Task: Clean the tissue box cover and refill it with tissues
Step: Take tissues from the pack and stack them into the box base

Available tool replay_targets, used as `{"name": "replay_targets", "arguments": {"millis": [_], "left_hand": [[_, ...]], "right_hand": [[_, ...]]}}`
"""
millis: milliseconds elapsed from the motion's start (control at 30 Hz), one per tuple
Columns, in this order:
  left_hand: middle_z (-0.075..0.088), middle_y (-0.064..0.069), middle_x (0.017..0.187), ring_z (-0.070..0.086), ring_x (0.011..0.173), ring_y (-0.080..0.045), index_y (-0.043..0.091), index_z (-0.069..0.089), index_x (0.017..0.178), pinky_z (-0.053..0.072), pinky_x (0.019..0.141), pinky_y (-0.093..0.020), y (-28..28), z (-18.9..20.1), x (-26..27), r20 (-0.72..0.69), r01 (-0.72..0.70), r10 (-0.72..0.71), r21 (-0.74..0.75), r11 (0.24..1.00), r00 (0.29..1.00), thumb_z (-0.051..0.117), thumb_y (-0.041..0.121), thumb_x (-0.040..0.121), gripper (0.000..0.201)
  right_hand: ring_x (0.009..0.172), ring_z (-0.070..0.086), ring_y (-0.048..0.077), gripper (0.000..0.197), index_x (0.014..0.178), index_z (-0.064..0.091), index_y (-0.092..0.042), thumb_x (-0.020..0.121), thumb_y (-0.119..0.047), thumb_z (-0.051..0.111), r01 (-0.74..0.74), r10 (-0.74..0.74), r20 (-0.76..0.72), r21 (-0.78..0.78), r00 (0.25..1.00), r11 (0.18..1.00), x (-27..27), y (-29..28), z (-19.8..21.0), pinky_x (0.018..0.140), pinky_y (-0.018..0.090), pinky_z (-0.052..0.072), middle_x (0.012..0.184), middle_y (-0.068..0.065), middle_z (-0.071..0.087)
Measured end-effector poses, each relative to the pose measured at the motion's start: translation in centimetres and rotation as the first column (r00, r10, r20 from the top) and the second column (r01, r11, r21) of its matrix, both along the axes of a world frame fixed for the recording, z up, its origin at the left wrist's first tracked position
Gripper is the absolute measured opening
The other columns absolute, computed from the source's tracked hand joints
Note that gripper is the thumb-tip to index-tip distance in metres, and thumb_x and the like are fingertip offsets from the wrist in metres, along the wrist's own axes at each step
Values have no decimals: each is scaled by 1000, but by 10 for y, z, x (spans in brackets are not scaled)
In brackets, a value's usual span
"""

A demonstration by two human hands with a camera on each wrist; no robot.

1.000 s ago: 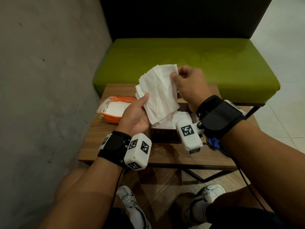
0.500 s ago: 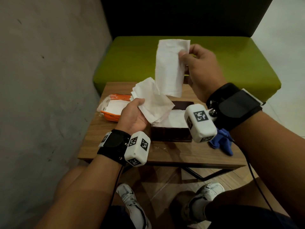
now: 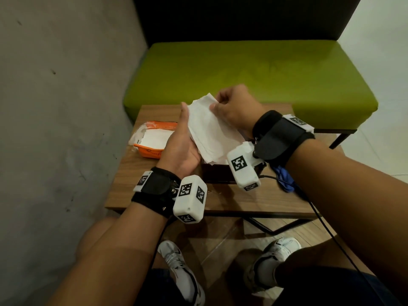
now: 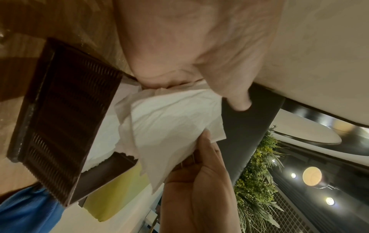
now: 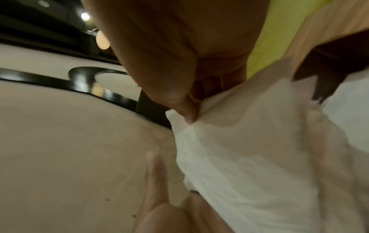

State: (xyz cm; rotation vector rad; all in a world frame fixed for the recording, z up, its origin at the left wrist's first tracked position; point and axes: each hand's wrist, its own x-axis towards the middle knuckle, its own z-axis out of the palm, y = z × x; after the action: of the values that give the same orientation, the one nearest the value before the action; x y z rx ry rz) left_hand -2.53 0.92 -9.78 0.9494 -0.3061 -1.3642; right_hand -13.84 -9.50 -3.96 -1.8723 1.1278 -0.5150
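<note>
Left hand [image 3: 181, 149]: palm up, thumb raised, cradling a stack of tissues [image 3: 209, 129].
Right hand [image 3: 234, 107]: knuckles up, pinching the stack's far corner.
Tissue box cover [image 4: 66, 110]: directly beneath both hands, on the surface [image 3: 231, 199].

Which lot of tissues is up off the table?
The stack held in both hands; the others lie in the orange pack and the dark box.

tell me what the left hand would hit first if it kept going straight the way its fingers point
Probably the right hand. The left hand points up and away over the table, cradling the tissue stack, and the right hand pinches that stack's far corner just ahead. Depth is unclear, so it might pass beside it toward the green bench.
</note>
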Motion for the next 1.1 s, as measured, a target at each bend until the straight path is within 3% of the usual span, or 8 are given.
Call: {"name": "replay_targets", "arguments": {"millis": [167, 433, 533, 667, 733, 867, 967, 1100], "left_hand": [[71, -22, 135, 68, 128, -36, 0, 59, 144, 53, 110, -56, -5, -11, 0, 95, -38, 30, 74, 997, 995, 64, 14, 105, 42], [70, -23, 135, 68, 127, -38, 1, 58, 143, 49, 112, -61, -12, -20, 3, 15, -158, 158, 83, 984, 987, 58, 10, 107, 37], [68, -25, 137, 65, 129, -41, 3, 57, 144, 45, 116, -63, -15, -22, 8, -62, -197, 203, 84, 977, 977, 55, 12, 109, 36], [66, -26, 141, 63, 132, -41, 3, 58, 142, 44, 117, -60, -13, -16, 5, -138, -183, 189, 49, 982, 972, 50, 6, 109, 34], [67, -24, 139, 64, 132, -39, 3, 60, 137, 46, 116, -55, -9, -13, 8, -120, -150, 150, 8, 989, 981, 52, 0, 107, 32], [68, -23, 140, 66, 131, -37, 1, 57, 144, 48, 115, -56, -3, -4, 31, -21, -7, 8, 58, 998, 1000, 68, 11, 99, 48], [69, -21, 138, 69, 126, -35, 1, 59, 145, 51, 111, -56, -7, -2, 42, 112, 87, -111, 198, 976, 988, 83, 12, 84, 67], [71, -20, 136, 72, 123, -33, 3, 62, 142, 55, 108, -53, -14, 0, 32, 182, 73, -125, 270, 960, 975, 79, 9, 87, 58]], "right_hand": [[84, 73, 32, 21, 74, 65, -19, 94, -24, 71, 92, -91, 34, -43, 995, 995, 3, 1, -2, 76, 52, 62, 85, 10, 75], [86, 70, 20, 31, 99, 71, -14, 91, -44, 74, 213, -207, 130, -36, 970, 976, -5, 3, -6, 73, 40, 60, 92, 1, 72], [96, 68, 20, 60, 123, 63, -16, 88, -65, 68, 80, -95, 44, 261, 995, 962, -19, 9, -11, 83, 43, 62, 109, 1, 69], [95, 72, 37, 51, 135, 54, 6, 98, -24, 70, -85, -24, 188, 549, 982, 832, -31, 11, -27, 86, 54, 62, 120, 25, 72], [83, 73, 33, 41, 131, 54, 8, 98, -13, 68, -79, -67, 226, 581, 972, 810, -37, 7, -26, 75, 45, 64, 112, 26, 72], [95, 74, 36, 30, 123, 63, 1, 96, -11, 69, -113, 13, 172, 590, 985, 799, -53, -4, -18, 88, 51, 61, 113, 23, 76], [79, 78, 25, 16, 110, 67, -5, 95, -9, 70, -50, -61, 172, 575, 983, 817, -54, -7, -14, 68, 39, 65, 95, 14, 79], [101, 76, 34, 30, 126, 63, -5, 97, -13, 69, -22, -185, 293, 585, 938, 811, -49, 0, -21, 81, 48, 65, 112, 16, 76]]}}
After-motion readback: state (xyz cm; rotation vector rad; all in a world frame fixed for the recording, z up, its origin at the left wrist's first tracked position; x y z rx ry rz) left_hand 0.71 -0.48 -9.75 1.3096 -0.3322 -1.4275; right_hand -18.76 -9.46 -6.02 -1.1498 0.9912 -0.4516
